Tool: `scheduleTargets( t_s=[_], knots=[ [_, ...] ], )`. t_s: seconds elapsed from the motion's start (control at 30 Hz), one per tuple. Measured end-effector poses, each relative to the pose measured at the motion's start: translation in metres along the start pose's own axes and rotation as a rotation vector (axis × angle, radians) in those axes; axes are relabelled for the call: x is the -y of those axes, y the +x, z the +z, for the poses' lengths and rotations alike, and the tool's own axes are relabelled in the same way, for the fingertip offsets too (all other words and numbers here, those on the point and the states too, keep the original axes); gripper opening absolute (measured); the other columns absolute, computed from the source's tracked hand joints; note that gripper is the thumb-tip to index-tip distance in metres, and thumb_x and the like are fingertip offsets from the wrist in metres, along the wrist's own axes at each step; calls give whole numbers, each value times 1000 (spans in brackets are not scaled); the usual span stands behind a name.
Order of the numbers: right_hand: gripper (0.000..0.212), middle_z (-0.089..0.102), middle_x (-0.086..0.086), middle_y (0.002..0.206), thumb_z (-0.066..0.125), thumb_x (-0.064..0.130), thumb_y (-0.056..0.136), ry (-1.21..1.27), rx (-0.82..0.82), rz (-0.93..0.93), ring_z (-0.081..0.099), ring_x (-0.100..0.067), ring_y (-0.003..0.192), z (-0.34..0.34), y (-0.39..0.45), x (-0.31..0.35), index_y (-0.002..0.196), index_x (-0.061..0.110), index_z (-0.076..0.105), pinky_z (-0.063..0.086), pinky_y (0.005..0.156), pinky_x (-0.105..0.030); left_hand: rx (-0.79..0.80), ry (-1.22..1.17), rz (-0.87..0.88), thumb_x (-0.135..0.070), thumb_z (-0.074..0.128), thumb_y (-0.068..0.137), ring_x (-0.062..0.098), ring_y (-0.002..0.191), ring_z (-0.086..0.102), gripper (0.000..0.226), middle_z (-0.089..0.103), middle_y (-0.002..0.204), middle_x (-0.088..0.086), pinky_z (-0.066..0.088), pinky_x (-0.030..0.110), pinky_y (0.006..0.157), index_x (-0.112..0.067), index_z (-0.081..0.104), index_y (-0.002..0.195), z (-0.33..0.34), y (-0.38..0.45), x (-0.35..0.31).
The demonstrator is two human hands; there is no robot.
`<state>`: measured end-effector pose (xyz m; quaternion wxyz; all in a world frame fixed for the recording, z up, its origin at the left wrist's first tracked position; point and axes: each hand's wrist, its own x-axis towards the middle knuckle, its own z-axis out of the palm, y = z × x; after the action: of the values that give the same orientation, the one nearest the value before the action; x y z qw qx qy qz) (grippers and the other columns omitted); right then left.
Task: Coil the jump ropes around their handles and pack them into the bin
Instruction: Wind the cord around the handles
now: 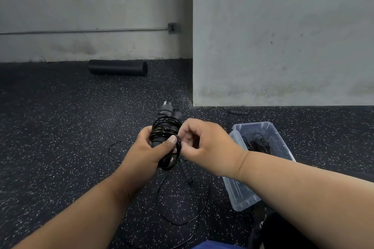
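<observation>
My left hand (148,152) grips two black jump rope handles (169,112) held side by side, with glossy black rope (166,129) coiled around them. The thumb presses on the coils. My right hand (204,144) is closed beside them, pinching a loop of the same rope at the right of the bundle. A clear plastic bin (242,194) stands on the floor to the right, with a coiled black rope (258,144) inside. Another jump rope lies on the floor below my hands, its ribbed handle (186,170) and loose cord (182,222) spread out.
Speckled black rubber flooring (60,127) runs all around. A black foam roller (118,67) lies against the far wall. A small dark handle (237,112) lies by the base of the concrete pillar (283,36). A dark bag (283,232) sits at lower right.
</observation>
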<state>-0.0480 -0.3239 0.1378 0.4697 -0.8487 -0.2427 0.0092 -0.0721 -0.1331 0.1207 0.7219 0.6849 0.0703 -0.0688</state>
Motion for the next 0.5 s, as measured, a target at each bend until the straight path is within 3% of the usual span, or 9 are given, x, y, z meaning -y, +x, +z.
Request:
scheduleTargets(
  t_s=[0.13, 0.23, 0.37, 0.5],
  knots=[
    [11, 63, 6, 80, 71, 16, 89, -14, 50, -50, 58, -12, 73, 4, -3, -6, 81, 20, 65, 50, 66, -26, -25, -41, 14, -37, 78, 77, 29, 102, 76, 57, 77, 113, 11, 63, 40, 85, -17, 59, 127, 1, 3, 1],
    [12, 61, 4, 85, 74, 18, 95, -24, 82, -66, 57, -11, 76, 7, 0, -11, 85, 15, 67, 50, 71, -26, -10, -55, 13, -34, 77, 79, 27, 101, 76, 56, 77, 114, 12, 63, 33, 79, -17, 59, 129, -1, 3, 3],
    [11, 62, 5, 85, 70, 19, 99, 14, 37, -107, 58, -13, 80, -1, 2, -4, 89, 13, 69, 49, 74, -26, 46, -4, 42, -38, 71, 86, 24, 109, 74, 54, 76, 119, 5, 61, 36, 85, -21, 57, 136, -5, 5, 4],
    [13, 68, -5, 82, 65, 17, 102, 261, 92, 18, 63, -21, 74, -6, 1, 3, 92, 10, 69, 56, 70, -36, 187, -168, -69, -25, 68, 92, 26, 94, 75, 44, 73, 120, 17, 60, 27, 64, -16, 57, 134, -1, 5, 7]
  ],
)
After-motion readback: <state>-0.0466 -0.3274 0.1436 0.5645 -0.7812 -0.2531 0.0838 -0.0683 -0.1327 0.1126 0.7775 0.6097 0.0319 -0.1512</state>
